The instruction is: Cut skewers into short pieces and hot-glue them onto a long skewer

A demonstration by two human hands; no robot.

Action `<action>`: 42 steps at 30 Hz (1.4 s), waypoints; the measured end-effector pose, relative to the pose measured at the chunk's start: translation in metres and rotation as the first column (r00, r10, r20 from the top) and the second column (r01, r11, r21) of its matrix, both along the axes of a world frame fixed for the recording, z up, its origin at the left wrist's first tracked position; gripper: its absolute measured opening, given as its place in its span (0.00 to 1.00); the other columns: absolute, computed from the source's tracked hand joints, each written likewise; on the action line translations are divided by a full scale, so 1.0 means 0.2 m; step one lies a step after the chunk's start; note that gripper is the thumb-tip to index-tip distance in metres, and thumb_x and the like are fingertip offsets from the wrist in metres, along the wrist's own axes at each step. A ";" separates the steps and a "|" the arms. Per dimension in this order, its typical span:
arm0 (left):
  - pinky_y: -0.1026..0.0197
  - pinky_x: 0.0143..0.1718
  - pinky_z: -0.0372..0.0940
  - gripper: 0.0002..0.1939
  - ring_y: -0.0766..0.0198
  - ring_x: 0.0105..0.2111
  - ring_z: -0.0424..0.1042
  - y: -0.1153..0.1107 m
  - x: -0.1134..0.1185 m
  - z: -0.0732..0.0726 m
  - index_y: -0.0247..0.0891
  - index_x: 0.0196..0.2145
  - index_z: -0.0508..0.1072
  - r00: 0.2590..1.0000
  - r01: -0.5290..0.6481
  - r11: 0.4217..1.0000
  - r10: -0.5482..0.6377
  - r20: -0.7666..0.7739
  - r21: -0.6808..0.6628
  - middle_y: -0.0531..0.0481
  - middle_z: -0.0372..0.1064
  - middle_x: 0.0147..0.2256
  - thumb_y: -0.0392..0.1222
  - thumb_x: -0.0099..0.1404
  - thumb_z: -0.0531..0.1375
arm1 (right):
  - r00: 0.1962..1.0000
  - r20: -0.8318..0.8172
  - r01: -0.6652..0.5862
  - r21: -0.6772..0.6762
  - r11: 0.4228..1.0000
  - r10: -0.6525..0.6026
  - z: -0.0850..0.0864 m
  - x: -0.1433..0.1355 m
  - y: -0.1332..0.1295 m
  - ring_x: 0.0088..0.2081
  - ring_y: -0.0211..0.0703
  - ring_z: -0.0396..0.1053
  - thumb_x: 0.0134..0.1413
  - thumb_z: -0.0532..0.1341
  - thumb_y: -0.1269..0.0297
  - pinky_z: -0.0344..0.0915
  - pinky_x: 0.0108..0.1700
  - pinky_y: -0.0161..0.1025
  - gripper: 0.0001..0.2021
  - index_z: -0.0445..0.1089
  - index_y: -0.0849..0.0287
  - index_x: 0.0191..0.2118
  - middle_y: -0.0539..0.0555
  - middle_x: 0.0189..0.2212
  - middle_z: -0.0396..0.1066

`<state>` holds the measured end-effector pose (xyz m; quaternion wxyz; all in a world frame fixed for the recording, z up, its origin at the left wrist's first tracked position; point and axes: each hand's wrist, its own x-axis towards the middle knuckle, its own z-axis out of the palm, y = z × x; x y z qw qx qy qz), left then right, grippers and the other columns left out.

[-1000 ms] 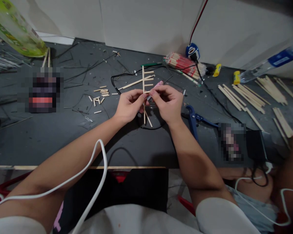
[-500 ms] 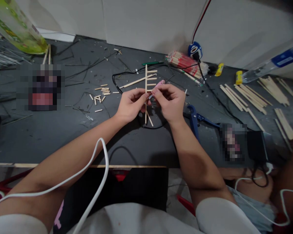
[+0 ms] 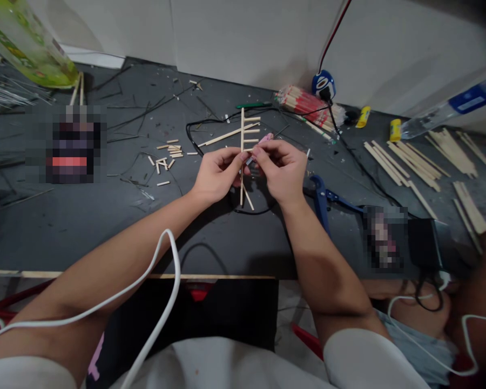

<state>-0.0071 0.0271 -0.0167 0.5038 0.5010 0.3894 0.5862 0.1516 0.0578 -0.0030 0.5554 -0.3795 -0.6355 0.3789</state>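
A comb-like frame of wooden sticks (image 3: 242, 129) stands out between my hands, one long stick with several short rungs on its right side. My left hand (image 3: 218, 172) is closed, pinching the long stick between thumb and fingers. My right hand (image 3: 282, 166) is closed too, close against the frame's right side. Its fingers grip a slim pink item (image 3: 266, 138) with a pale tip; its kind is unclear. Both sets of fingertips nearly meet around a lower rung and partly hide it. Left of my hands lie several short cut stick pieces (image 3: 175, 151).
Blue-handled pliers-like tool (image 3: 321, 202) lies right of my right hand. Wooden sticks (image 3: 413, 162) and a clear bottle (image 3: 433, 116) are farther right. A bagged stick bundle (image 3: 310, 105) is by the wall. A white cable (image 3: 174, 265) crosses my left arm. Another person's arm (image 3: 476, 281) shows at right.
My right fingertips have shifted very slightly at the lower rung. My left hand and the stick frame stay almost still.
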 end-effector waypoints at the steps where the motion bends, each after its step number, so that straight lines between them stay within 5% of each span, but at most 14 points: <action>1: 0.68 0.20 0.66 0.22 0.73 0.18 0.68 0.00 0.00 0.00 0.36 0.38 0.81 1.000 -0.003 1.000 0.003 -0.004 0.001 0.51 0.76 0.26 0.61 0.67 0.67 | 1.000 0.005 0.000 -0.006 1.000 0.000 0.00 0.00 0.00 0.26 0.36 0.73 0.58 0.73 0.52 0.72 0.31 0.37 0.10 0.81 0.51 0.37 0.49 0.30 0.80; 42: 0.69 0.17 0.62 0.24 0.71 0.19 0.70 0.02 0.01 -0.03 0.34 0.41 0.77 0.998 0.029 0.997 -0.033 0.057 0.069 0.51 0.76 0.25 0.62 0.66 0.68 | 1.000 0.010 -0.022 -0.045 0.999 0.022 0.00 -0.01 0.00 0.23 0.35 0.73 0.57 0.74 0.52 0.69 0.22 0.33 0.11 0.80 0.53 0.38 0.47 0.25 0.77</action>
